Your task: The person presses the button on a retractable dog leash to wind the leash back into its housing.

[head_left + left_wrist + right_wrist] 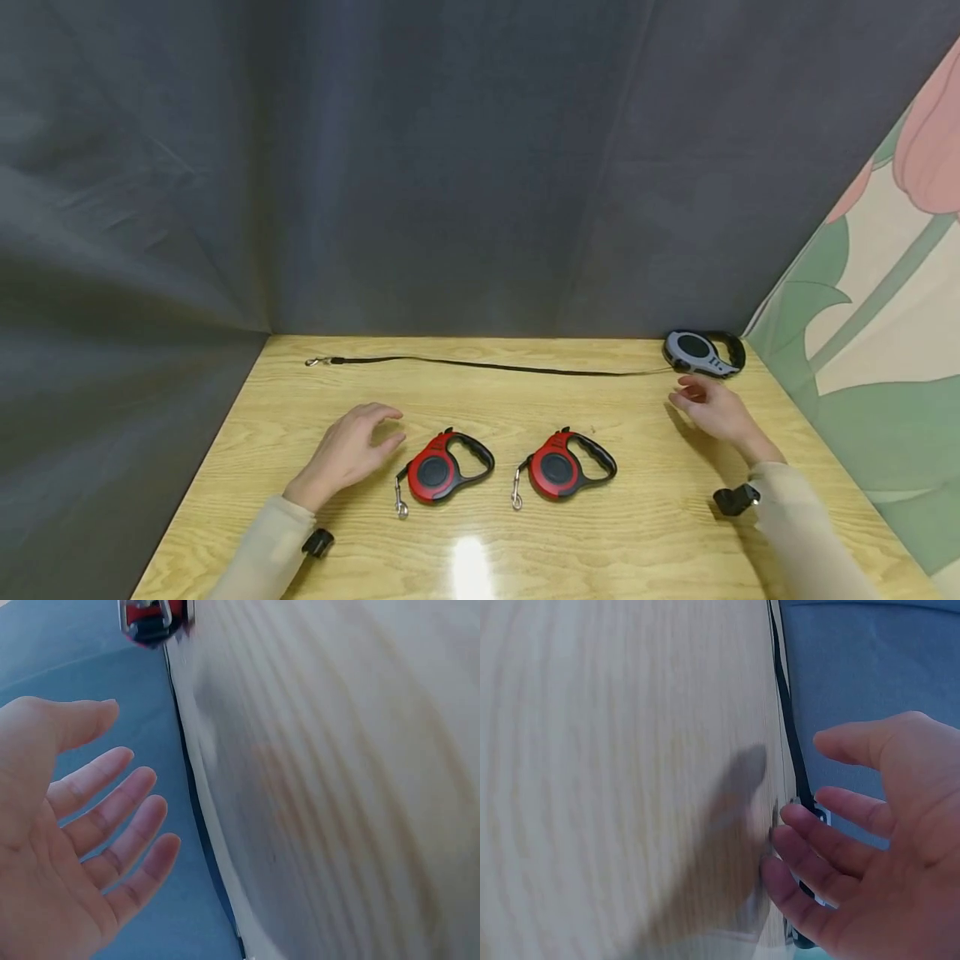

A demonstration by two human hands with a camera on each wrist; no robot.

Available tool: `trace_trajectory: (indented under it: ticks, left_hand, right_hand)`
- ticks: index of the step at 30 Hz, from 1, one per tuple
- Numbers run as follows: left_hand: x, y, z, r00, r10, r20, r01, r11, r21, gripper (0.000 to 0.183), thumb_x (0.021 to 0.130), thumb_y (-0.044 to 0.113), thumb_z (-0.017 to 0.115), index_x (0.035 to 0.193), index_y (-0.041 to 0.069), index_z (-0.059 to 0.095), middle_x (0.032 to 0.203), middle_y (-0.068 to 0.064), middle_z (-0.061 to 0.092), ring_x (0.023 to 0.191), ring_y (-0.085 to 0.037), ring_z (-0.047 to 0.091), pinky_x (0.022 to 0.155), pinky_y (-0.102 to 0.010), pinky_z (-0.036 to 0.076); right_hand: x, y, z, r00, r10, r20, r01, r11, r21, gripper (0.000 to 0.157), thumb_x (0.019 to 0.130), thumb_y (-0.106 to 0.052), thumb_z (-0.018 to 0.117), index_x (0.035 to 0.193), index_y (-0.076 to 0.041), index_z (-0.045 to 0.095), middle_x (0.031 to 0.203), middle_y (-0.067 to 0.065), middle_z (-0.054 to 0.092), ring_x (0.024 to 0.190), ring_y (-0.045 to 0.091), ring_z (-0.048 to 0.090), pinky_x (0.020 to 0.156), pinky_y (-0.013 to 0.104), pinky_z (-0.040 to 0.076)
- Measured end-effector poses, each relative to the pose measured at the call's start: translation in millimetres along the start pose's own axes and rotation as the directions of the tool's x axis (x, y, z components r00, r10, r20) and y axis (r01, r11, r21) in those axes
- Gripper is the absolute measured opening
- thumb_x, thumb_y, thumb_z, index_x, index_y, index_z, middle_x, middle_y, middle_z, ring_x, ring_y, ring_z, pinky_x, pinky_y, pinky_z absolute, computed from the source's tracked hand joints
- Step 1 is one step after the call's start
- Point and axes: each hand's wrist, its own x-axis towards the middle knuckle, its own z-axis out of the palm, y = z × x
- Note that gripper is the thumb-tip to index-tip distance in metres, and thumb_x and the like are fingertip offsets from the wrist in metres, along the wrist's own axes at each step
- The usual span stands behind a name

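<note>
My left hand (350,450) hovers over the table's left side, fingers relaxed and holding nothing. Just right of it lies a red and black retractable dog leash (435,472) with its metal clip. A second red retractable leash (557,469) lies at the middle. At the back right corner is a grey retractable leash (697,353); its black strap (480,364) stretches left along the back to a metal clip (318,361). My right hand (716,410) is just in front of the grey leash, loosely bent with nothing in it. In the right wrist view its fingers (802,900) partly hide that leash.
The wooden table (600,550) is backed by a dark grey curtain (465,167), which also covers the left side. A floral panel (885,333) borders the right edge. Both wrists carry small black cameras.
</note>
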Motion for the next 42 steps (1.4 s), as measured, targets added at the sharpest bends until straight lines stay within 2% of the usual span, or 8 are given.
trace_trajectory:
  ticks: [5,12,16,22,27,33,37,42]
  left_hand:
    - [0.9,-7.1,-5.5,1.000,-0.009,0.011,0.009,1.000,0.008,0.035,0.099,0.030,0.078,0.128,0.010,0.075,0.131,-0.009,0.075,0.124,-0.035,0.069,0.102,-0.056,0.056]
    - [6.9,-21.6,-14.3,0.999,-0.046,0.016,0.046,0.999,0.012,0.036,0.100,0.030,0.076,0.130,0.011,0.075,0.133,-0.011,0.074,0.123,-0.037,0.069,0.100,-0.057,0.056]
    - [6.7,-32.7,-19.1,0.996,-0.083,0.018,0.083,0.996,0.014,0.037,0.101,0.031,0.075,0.132,0.011,0.074,0.137,-0.012,0.072,0.123,-0.037,0.069,0.099,-0.058,0.056]
    - [8.1,-46.9,-29.2,0.994,-0.111,0.019,0.111,0.994,0.022,0.037,0.103,0.031,0.071,0.134,0.010,0.072,0.139,-0.016,0.070,0.119,-0.040,0.070,0.093,-0.060,0.057]
    - [12.5,-58.6,-39.5,0.990,-0.143,0.015,0.142,0.989,0.028,0.040,0.104,0.031,0.070,0.137,0.007,0.070,0.140,-0.022,0.068,0.114,-0.042,0.071,0.088,-0.059,0.058]
    - [24.4,-75.3,-57.5,0.986,-0.165,-0.014,0.165,0.975,0.149,0.043,0.103,0.027,0.070,0.137,0.001,0.068,0.139,-0.028,0.066,0.113,-0.049,0.068,0.085,-0.062,0.058]
    - [36.2,-90.0,-70.8,0.982,-0.187,-0.006,0.184,0.961,0.207,0.048,0.103,0.027,0.068,0.139,-0.004,0.064,0.139,-0.033,0.064,0.110,-0.051,0.067,0.082,-0.063,0.057]
    - [46.8,-104.5,-76.2,0.968,-0.244,0.054,0.228,0.949,0.217,0.055,0.104,0.029,0.063,0.147,-0.006,0.056,0.145,-0.035,0.058,0.124,-0.058,0.059,0.098,-0.069,0.051]
  right_hand:
    - [1,11,-5.0,1.000,0.012,-0.027,-0.013,0.999,-0.037,0.052,0.106,-0.027,0.063,0.138,0.013,0.057,0.129,0.037,0.067,0.115,0.053,0.067,0.087,0.049,0.057]
    - [8,22,-13.5,0.992,0.028,-0.121,-0.034,0.998,-0.047,0.059,0.107,-0.026,0.059,0.149,0.013,0.045,0.139,0.041,0.057,0.118,0.057,0.065,0.092,0.061,0.055]
    - [13,27,-18.5,0.982,0.043,-0.184,-0.053,0.997,-0.048,0.057,0.106,-0.025,0.059,0.146,0.014,0.046,0.136,0.041,0.059,0.112,0.054,0.066,0.084,0.051,0.054]
    - [16,34,-26.6,0.969,0.061,-0.240,-0.077,0.995,-0.058,0.053,0.105,-0.023,0.059,0.142,0.015,0.051,0.117,0.040,0.067,0.097,0.048,0.069,0.071,0.036,0.048]
    - [18,36,-32.1,0.984,0.091,-0.154,-0.107,0.989,-0.100,0.060,0.104,-0.025,0.060,0.146,0.016,0.046,0.112,0.039,0.069,0.096,0.047,0.068,0.075,0.047,0.052]
    - [22,34,-36.9,0.997,0.081,-0.016,-0.082,0.980,-0.180,0.069,0.103,-0.024,0.064,0.147,0.022,0.038,0.135,0.049,0.052,0.121,0.064,0.055,0.100,0.072,0.046]
    - [24,29,-39.0,0.997,0.071,0.023,-0.065,0.977,-0.202,0.071,0.102,-0.023,0.064,0.146,0.026,0.037,0.144,0.053,0.040,0.131,0.070,0.042,0.108,0.075,0.039]
    - [26,27,-37.9,0.997,0.067,0.038,-0.057,0.975,-0.216,0.070,0.102,-0.024,0.064,0.145,0.025,0.039,0.145,0.053,0.038,0.132,0.070,0.040,0.110,0.075,0.038]
